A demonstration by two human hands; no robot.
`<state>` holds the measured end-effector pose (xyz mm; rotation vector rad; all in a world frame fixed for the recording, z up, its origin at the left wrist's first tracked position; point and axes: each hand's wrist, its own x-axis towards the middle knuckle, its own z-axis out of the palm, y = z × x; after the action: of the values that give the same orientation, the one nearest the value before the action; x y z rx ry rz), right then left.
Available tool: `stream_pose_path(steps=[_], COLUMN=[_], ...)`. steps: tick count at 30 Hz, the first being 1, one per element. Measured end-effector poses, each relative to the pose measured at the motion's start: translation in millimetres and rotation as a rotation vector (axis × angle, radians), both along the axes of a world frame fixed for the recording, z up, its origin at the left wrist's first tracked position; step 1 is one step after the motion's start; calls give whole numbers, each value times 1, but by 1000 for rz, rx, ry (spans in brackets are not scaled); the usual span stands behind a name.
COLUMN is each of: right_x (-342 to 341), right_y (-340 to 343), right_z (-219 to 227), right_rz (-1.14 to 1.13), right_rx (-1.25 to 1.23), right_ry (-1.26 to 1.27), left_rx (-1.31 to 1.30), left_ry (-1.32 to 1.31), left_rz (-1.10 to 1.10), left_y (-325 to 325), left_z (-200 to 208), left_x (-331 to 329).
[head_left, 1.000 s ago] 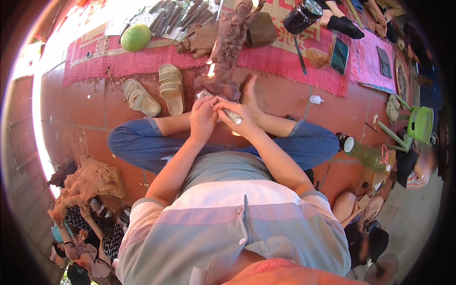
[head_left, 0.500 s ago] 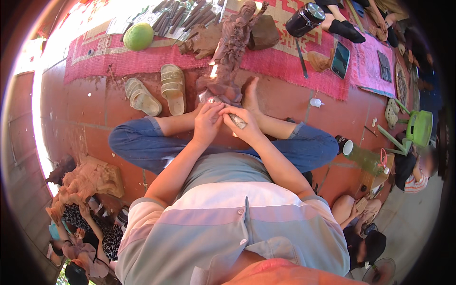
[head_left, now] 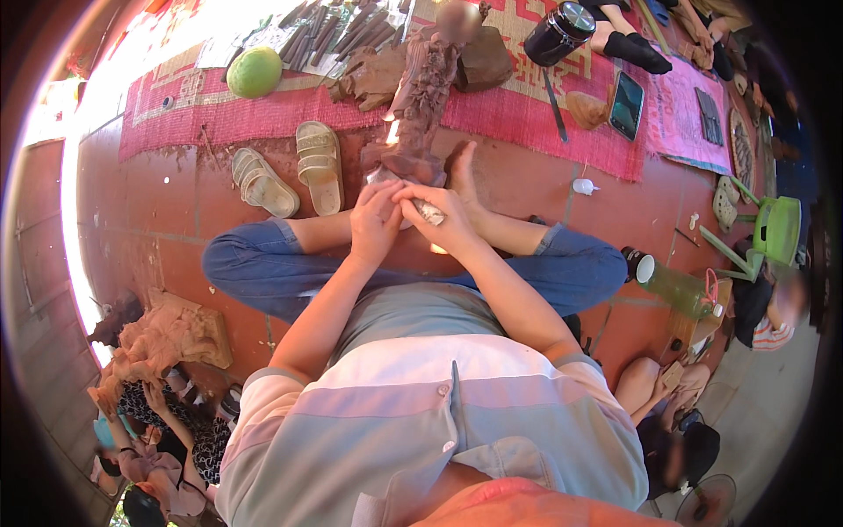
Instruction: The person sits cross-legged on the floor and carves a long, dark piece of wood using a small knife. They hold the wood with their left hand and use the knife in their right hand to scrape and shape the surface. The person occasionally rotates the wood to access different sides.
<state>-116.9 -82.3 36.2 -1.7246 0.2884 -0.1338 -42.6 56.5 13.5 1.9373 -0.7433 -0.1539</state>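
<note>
A brown carved wooden statue (head_left: 413, 101) of a robed figure lies with its base toward me and its head away. At the near edge of the base, my right hand (head_left: 442, 209) is closed around a short object with a pale, mottled end (head_left: 428, 212); its working end is hidden by the fingers. My left hand (head_left: 376, 218) is closed beside it, fingertips meeting the right ones against the base. Whatever lies between the left fingers is hidden. Both hands are between my crossed legs, just above the floor.
Sandals (head_left: 318, 169) and a green round fruit (head_left: 255, 72) are left of the statue, with a row of carving tools (head_left: 338, 33) behind. On the right are a phone (head_left: 627, 105), a dark flask (head_left: 559, 33), a plastic bottle (head_left: 680, 294) and a green stool (head_left: 776, 233). Other people sit around.
Both hands have shifted slightly left and up along the statue's base. The right hand's object has moved left with it. The statue stays in place.
</note>
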Motion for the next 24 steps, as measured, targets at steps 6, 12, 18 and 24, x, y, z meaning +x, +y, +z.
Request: stream_pose_path(steps=[6, 12, 18, 24], right_x=[-25, 2, -29, -2], right_y=[5, 4, 7, 3], right_z=[-39, -9, -20, -12], right_rz=[-96, -68, -94, -16], right_rx=[56, 107, 158, 132], right_ry=[-131, -35, 3, -17], left_rx=[-30, 22, 18, 9], left_ry=[70, -8, 44, -19], left_rz=[-79, 12, -97, 1], left_y=[-3, -1, 5, 3], left_z=[-1, 2, -3, 1], left_x=[-15, 1, -18, -11])
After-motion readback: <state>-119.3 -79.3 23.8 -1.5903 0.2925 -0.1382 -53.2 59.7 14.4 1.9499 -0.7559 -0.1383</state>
